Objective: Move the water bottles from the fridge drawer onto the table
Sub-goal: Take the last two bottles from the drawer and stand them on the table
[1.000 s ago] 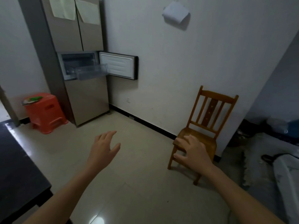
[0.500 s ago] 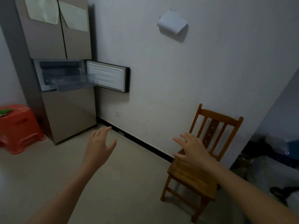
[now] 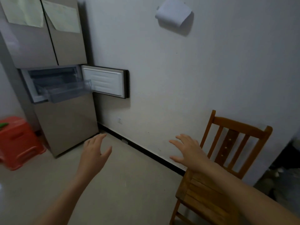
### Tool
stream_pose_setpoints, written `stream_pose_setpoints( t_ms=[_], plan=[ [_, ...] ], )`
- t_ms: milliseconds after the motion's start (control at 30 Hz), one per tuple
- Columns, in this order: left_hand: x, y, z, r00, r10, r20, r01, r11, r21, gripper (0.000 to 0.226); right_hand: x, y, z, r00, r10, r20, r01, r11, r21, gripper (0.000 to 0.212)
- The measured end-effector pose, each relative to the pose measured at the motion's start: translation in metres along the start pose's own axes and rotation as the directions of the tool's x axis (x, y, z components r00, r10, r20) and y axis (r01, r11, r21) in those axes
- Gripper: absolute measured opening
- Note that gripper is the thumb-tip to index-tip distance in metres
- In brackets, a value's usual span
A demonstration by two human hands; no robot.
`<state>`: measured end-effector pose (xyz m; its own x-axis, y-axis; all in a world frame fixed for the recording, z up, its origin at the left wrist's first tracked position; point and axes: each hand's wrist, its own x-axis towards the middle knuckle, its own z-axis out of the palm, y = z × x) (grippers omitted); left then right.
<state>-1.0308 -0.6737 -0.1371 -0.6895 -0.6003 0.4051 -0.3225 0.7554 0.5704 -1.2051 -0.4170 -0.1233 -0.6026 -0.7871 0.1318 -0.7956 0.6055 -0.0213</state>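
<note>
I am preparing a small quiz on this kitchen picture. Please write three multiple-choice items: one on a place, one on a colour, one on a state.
1. Where does the wooden chair stand?
A. against the wall, right of the fridge
B. in front of the fridge
C. on the stool

2. What colour is the plastic stool?
A. blue
B. orange-red
C. white

3. How is the fridge drawer?
A. shut
B. lying on the floor
C. pulled out, with the small door swung open

Key: 1 A, its back is by the wall; 2 B, orange-red beside the fridge; 3 C, the clear drawer juts forward. Both hands, left and right, are open and hold nothing.
</note>
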Motion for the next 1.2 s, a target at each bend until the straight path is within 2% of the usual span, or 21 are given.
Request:
stream_pose_setpoints(
  t_ms=[167, 267, 400, 500, 700, 867, 1200],
  plan=[
    [0.074, 0.014, 0.037, 0.995, -0.007, -0.098, 0.01, 1.0, 0.024, 0.047, 0.088, 0.053, 0.003, 0.988, -0.106, -0.11, 0.111, 0.993, 0.038, 0.069],
    [0.114, 0.02, 0.052, 0.989, -0.007, -0.15, 0.015, 0.998, 0.056, 0.044, 0.139, 0.071, 0.002, 0.965, -0.192, -0.178, 0.19, 0.981, -0.028, 0.068],
    [0.157, 0.013, 0.07, 0.979, -0.055, -0.199, 0.075, 0.993, 0.094, 0.044, 0.207, 0.092, 0.016, 0.952, -0.258, -0.162, 0.265, 0.964, 0.018, 0.063],
    [0.17, -0.002, 0.078, 0.976, -0.115, -0.187, 0.145, 0.977, 0.154, 0.047, 0.241, 0.093, 0.03, 0.928, -0.313, -0.204, 0.317, 0.948, -0.017, 0.059],
    [0.215, -0.044, 0.081, 0.95, -0.182, -0.254, 0.235, 0.952, 0.196, 0.044, 0.329, 0.076, 0.059, 0.878, -0.429, -0.214, 0.431, 0.902, -0.042, 0.057],
    [0.271, -0.097, 0.08, 0.922, -0.227, -0.313, 0.299, 0.932, 0.204, 0.043, 0.42, 0.044, 0.072, 0.81, -0.51, -0.289, 0.512, 0.856, -0.074, 0.055],
    [0.427, -0.204, 0.073, 0.899, -0.24, -0.366, 0.317, 0.934, 0.166, 0.045, 0.614, -0.006, 0.078, 0.778, -0.541, -0.32, 0.523, 0.839, -0.146, 0.052]
  ],
)
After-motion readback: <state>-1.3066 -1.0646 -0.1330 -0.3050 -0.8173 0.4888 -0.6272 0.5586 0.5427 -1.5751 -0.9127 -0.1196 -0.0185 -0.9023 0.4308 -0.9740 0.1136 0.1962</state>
